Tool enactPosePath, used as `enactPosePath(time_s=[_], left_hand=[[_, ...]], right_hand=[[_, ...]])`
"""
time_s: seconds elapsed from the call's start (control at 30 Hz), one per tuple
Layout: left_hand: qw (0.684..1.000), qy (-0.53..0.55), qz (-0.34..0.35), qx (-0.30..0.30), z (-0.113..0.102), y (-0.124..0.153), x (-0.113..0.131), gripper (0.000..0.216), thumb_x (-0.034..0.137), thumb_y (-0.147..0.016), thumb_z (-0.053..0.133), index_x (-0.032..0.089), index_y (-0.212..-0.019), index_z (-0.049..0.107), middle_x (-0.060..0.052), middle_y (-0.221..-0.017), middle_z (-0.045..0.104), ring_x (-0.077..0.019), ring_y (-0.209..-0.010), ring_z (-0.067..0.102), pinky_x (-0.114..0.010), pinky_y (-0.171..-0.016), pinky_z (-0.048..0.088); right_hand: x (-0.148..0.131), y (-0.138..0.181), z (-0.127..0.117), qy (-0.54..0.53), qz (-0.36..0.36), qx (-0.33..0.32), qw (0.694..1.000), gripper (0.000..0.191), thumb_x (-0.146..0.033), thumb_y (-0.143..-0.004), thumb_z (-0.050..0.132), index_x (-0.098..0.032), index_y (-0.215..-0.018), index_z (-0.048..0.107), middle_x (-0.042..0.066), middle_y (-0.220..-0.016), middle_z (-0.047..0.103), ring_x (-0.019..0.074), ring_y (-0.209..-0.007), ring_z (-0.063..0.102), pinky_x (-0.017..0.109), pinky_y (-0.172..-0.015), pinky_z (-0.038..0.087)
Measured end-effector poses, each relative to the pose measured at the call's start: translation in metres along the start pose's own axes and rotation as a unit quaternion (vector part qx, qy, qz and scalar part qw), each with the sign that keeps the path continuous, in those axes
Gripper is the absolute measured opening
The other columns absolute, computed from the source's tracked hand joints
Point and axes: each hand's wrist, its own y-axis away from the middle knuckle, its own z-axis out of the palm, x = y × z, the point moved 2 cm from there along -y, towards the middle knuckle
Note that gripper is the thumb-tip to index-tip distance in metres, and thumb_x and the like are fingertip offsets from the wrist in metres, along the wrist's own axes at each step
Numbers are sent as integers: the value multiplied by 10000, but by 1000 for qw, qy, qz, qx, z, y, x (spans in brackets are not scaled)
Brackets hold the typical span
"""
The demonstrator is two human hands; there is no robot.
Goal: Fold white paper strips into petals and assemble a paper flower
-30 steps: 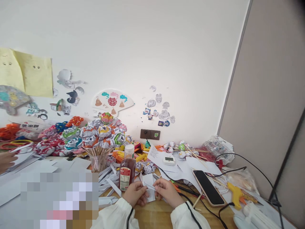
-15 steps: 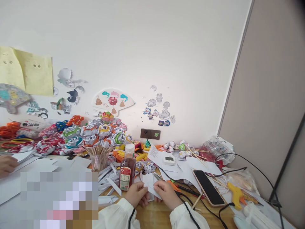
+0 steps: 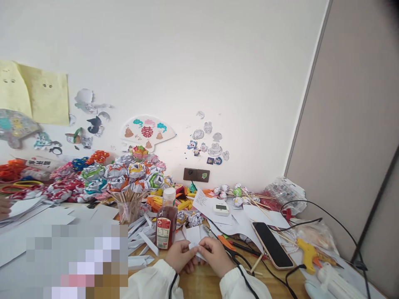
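Between my two hands is a small piece of white paper (image 3: pixel 193 246), pinched near its front edge; its lower part is hidden by my fingers. My left hand (image 3: pixel 181 256) grips it from the left with the thumb on top. From the right, my right hand (image 3: pixel 215 255) pinches it with thumb and forefinger, the thumbs almost meeting. Just beyond my left hand stands an upright bottle (image 3: pixel 164 226) of dark red liquid with a white cap. Black-handled scissors (image 3: pixel 241 258) lie to the right of my right hand.
Folded white paper strips (image 3: pixel 143 238) lie left of the bottle, near a cup of sticks (image 3: pixel 128 209). Paper flowers (image 3: pixel 137 170) are heaped along the wall. On the right are a phone (image 3: pixel 273 245), a yellow glue gun (image 3: pixel 308 254) and cables. Another person's hand (image 3: pixel 4 207) shows at far left.
My right hand has moved left, bringing the thumbs closer together over the paper. At far left, the other person's hand has drawn back toward the frame's edge.
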Motion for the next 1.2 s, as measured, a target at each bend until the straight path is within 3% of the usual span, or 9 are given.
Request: enactPosePath(time_s=[0.43,0.7,0.83,1.0,1.2], left_hand=[[998,53,-33,-6,0,-6,-12,421,485,-472,639,186,-613,379,11,-457,614,-141,-418,586,-239,-411,437],[998,50,-35,-8,-1,-2,-6,401,509,-500,606,170,-620,429,23,-480,623,-117,-398,571,-216,-399,423],[999,49,4,5,-4,-1,0,403,538,-506,579,178,-616,437,52,-419,584,-108,-354,537,-204,-361,387],[998,53,28,21,-11,-2,4,405,547,-509,569,179,-625,446,52,-437,590,-111,-369,541,-208,-379,385],[998,51,19,30,-13,-2,4,425,561,-489,570,179,-639,459,50,-454,588,-119,-388,544,-224,-404,397]], right_hand=[[2,-2,0,59,-20,11,998,96,-224,-717,467,-165,-649,501,-39,-549,447,92,-491,424,188,-448,332],[-4,3,1,205,-77,57,974,116,-203,-738,452,-179,-658,534,-10,-613,538,135,-612,490,225,-553,324],[-6,3,0,156,-64,41,985,106,-230,-744,456,-182,-679,525,-31,-566,499,115,-544,466,213,-522,324],[5,1,-5,34,-15,-26,999,198,-337,-771,436,-176,-674,498,-67,-434,413,77,-391,374,191,-417,289],[16,-3,-11,-142,34,-109,983,319,-452,-699,508,-160,-828,511,-37,-547,536,58,-394,418,188,-422,310]])
